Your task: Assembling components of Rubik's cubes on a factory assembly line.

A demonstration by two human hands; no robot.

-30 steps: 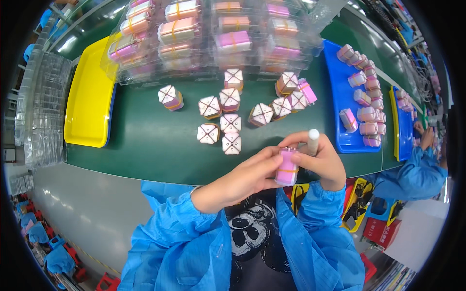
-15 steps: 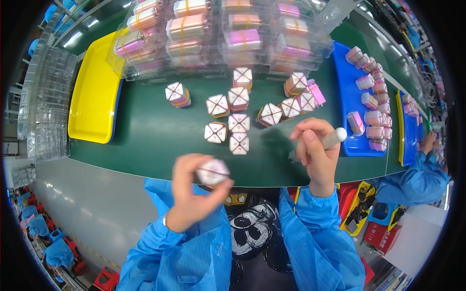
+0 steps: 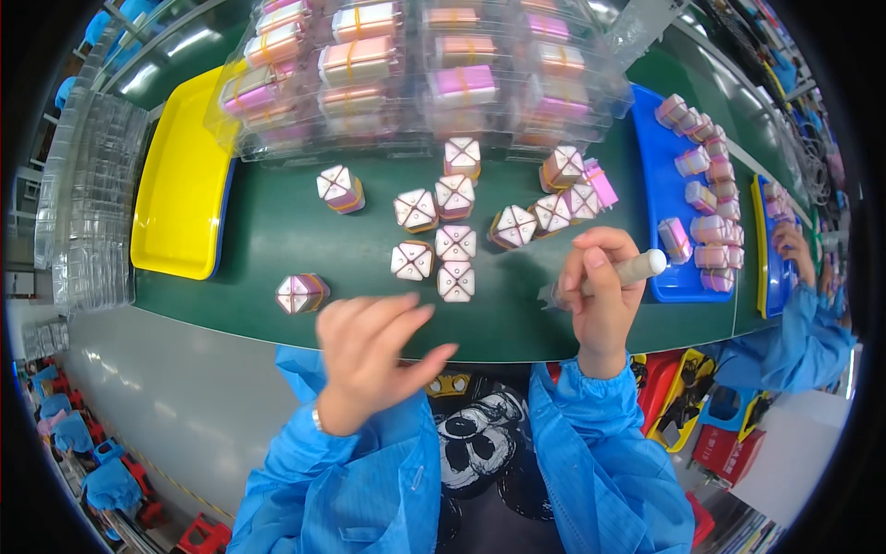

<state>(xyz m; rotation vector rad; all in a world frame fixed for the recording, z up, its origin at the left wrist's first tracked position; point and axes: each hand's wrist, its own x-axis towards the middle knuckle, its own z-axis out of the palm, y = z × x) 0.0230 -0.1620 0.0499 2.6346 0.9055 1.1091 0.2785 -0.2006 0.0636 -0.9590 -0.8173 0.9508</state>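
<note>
My left hand (image 3: 369, 355) is over the table's front edge with its fingers apart and nothing in it. Just beyond its fingertips a pink-and-white banded bundle (image 3: 303, 294) lies on the green table. My right hand (image 3: 604, 300) is closed around a thick, pale pen-shaped tool (image 3: 639, 267) with a rounded white end. The tool's lower end looks translucent and blurred. Ahead of both hands stand several similar bundles, their white tops crossed by dark lines: one single bundle (image 3: 340, 189) at left, a middle group (image 3: 456, 243) and a slanting row (image 3: 552, 213) at right.
A yellow tray (image 3: 148, 231) is at the left, beside stacked clear plastic trays (image 3: 88, 203). Stacked clear trays full of bundles (image 3: 415, 83) stand at the back. To the right, a blue tray (image 3: 660, 185) holds more bundles. A co-worker's hand (image 3: 794, 249) reaches in at far right.
My left hand has let go of the bundle, which is now on the table to the hand's left, and its fingers have spread. My right hand has shifted slightly right, still holding the tool.
</note>
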